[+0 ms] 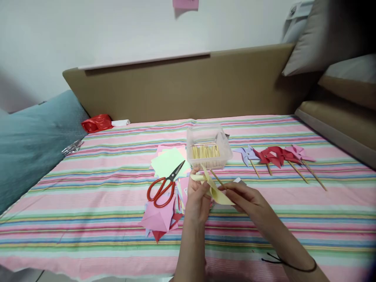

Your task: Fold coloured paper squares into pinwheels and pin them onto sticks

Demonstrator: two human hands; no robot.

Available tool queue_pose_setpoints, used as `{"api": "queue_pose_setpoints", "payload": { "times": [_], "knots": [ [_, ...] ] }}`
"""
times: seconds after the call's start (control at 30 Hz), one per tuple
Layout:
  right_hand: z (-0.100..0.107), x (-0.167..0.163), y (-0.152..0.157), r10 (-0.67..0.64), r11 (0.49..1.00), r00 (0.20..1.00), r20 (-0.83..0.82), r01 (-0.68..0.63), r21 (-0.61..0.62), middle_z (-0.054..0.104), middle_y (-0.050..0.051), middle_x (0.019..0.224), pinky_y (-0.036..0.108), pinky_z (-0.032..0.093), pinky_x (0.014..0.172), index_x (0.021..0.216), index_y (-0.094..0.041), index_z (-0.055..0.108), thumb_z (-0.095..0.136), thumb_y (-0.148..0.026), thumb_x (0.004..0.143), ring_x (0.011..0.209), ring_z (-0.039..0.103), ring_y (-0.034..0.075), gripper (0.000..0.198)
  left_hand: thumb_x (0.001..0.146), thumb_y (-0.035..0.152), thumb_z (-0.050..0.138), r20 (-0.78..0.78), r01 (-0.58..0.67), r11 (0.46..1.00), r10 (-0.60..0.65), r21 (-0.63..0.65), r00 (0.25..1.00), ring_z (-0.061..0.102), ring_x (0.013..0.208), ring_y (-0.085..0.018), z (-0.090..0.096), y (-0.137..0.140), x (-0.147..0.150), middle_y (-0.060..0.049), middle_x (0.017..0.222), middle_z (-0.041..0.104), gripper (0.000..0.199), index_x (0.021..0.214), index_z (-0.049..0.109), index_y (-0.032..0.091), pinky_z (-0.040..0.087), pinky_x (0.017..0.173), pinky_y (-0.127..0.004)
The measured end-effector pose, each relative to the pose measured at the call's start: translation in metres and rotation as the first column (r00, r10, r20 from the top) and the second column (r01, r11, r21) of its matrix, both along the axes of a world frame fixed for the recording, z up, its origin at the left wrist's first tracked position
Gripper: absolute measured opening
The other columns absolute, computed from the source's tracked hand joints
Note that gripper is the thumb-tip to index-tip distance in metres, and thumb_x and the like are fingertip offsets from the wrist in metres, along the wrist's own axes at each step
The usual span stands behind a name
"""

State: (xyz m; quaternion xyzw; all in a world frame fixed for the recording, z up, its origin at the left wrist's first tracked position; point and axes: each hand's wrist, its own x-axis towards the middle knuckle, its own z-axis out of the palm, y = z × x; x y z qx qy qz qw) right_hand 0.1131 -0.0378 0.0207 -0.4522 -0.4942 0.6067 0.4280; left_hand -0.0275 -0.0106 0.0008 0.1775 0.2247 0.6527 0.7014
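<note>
My left hand [200,196] is closed on a pale yellow paper pinwheel [219,196], its thumb pressing near the middle of the folded paper. In my right hand [242,197], the fingers pinch a thin wooden stick [216,178] beside the pinwheel. Whether the stick is joined to the paper I cannot tell. Just beyond my hands stands a clear plastic box [226,150] holding many short wooden sticks [205,151]. Red-handled scissors [164,190] lie to the left, across green paper sheets [167,162] and pink paper pieces [158,217].
Several finished pinwheels, purple [246,154], red [273,156] and pink [299,152], lie on the right of the striped cloth [96,203]. A red plastic bag [97,123] rests at the far left by a teal cushion [44,133]. A brown backrest [176,88] borders the back.
</note>
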Motion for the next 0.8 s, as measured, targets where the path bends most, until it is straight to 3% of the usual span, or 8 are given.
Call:
{"api": "queue_pose_setpoints", "payload": {
  "times": [0.27,0.4,0.67,0.8],
  "knots": [
    [-0.018,0.012,-0.007,-0.125,0.983,0.992,-0.026,0.127,0.131,0.059,0.000,0.067,0.023,0.043,0.054,0.091,-0.022,0.066,0.061,-0.039,0.085,0.061,0.054,0.013,0.019,0.059,0.022,0.084,-0.005,-0.005,0.999,0.005,0.042,1.000,0.062,0.070,-0.008,-0.005,0.003,0.020,0.007,0.076,0.061,0.058,0.107,0.053,0.027,0.046,0.092,-0.029],
    [-0.023,0.015,-0.009,-0.220,0.956,0.975,-0.017,0.219,0.196,0.067,0.002,0.078,0.024,0.049,0.063,0.089,-0.023,0.069,0.064,-0.033,0.083,0.072,0.061,0.014,0.013,0.060,0.017,0.084,0.011,0.004,0.999,-0.005,0.035,1.000,0.060,0.067,-0.005,-0.004,0.000,0.022,0.009,0.075,0.060,0.058,0.108,0.054,0.028,0.047,0.087,-0.024],
    [-0.017,0.013,-0.007,-0.261,0.924,0.965,-0.018,0.255,0.287,0.072,0.001,0.078,0.021,0.050,0.058,0.088,-0.024,0.073,0.065,-0.023,0.081,0.067,0.064,0.012,0.011,0.053,0.014,0.086,0.059,0.000,1.000,0.000,0.000,0.998,0.056,0.065,-0.007,-0.003,-0.005,0.024,0.008,0.074,0.060,0.056,0.100,0.059,0.027,0.048,0.069,-0.020],
    [-0.014,0.011,-0.010,-0.271,0.910,0.962,-0.022,0.263,0.321,0.074,0.003,0.081,0.023,0.053,0.061,0.086,-0.022,0.075,0.065,-0.018,0.077,0.071,0.067,0.015,0.013,0.049,0.010,0.086,0.098,-0.011,1.000,0.013,-0.020,0.995,0.056,0.067,-0.006,-0.004,-0.005,0.023,0.010,0.066,0.056,0.059,0.099,0.060,0.026,0.047,0.073,-0.019]
  ]
}}
